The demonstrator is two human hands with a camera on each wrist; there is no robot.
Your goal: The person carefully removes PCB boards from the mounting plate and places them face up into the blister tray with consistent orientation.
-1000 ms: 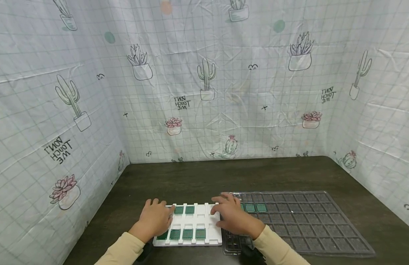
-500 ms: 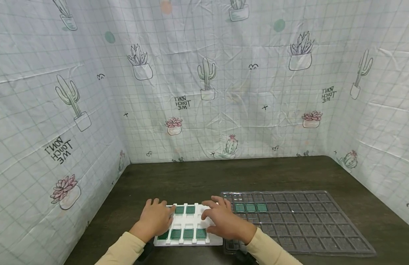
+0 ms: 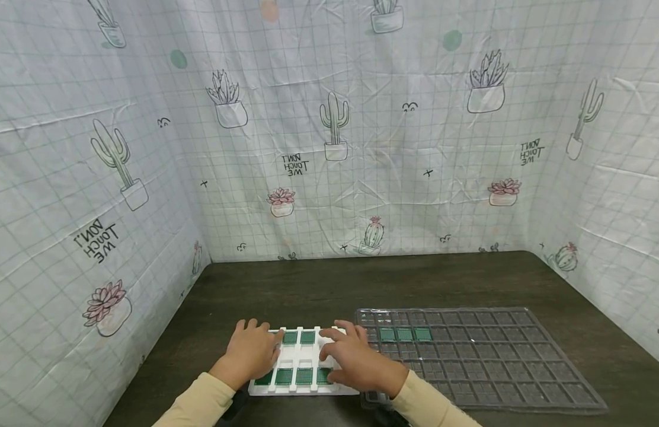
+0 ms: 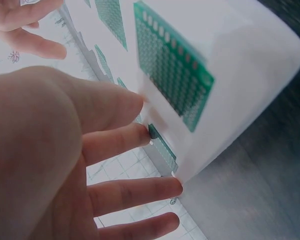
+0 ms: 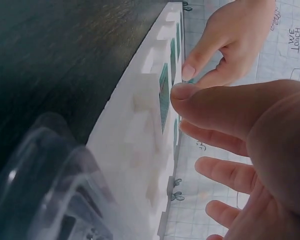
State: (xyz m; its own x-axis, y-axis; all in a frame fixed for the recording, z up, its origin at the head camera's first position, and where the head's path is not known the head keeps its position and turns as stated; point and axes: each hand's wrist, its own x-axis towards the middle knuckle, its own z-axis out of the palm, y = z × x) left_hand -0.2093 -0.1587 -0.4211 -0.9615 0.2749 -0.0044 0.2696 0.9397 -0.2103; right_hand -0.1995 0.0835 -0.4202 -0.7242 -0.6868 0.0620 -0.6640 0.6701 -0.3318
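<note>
A white slotted tray point(image 3: 305, 390) lies in front of me, with green perforated circuit boards point(image 3: 304, 376) standing in its two rows. My left hand point(image 3: 250, 354) rests at the tray's left end, fingers extended along its edge; the left wrist view shows the fingertips close to a small green board point(image 4: 162, 147). Over the right part of the tray is my right hand point(image 3: 356, 359), its fingers loosely bent and spread, with nothing seen in them. In the right wrist view its thumb is near an upright board point(image 5: 163, 97); whether they touch I cannot tell.
A clear plastic compartment tray point(image 3: 500, 356) lies right of the white one. Three green boards point(image 3: 405, 335) sit in its back left compartments. Both trays are on a dark table point(image 3: 308, 290), enclosed by a cactus-print cloth point(image 3: 404, 196).
My right hand has moved left, from the white tray's right edge to over its right-hand boards, uncovering the clear tray's boards. The left hand has stayed put.
</note>
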